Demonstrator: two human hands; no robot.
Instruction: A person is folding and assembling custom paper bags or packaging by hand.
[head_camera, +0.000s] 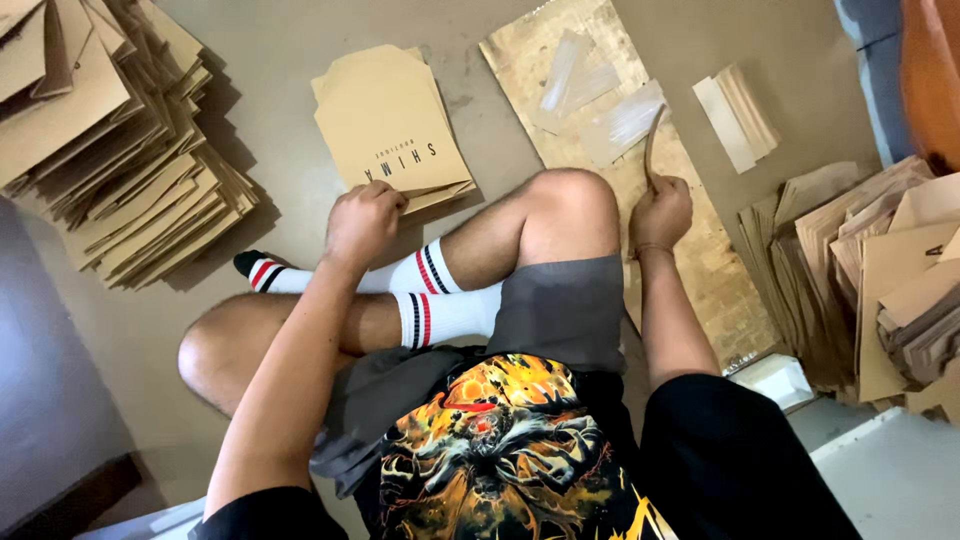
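Sitting cross-legged, I take my raised knee (565, 215) as the centre. Far left of it lies a fanned stack (120, 150) of brown paper sheets. My left hand (363, 222), fingers curled down, presses the near edge of a small envelope pile (390, 120), likely to steady it. Right of the knee, my right hand (658, 212) is clamped on a thin stick (651, 145) over a worn board (690, 260). More sheets (870, 270) lie beyond on the floor (280, 40).

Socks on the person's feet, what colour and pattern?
White socks with red and black stripes, seen in the head view.
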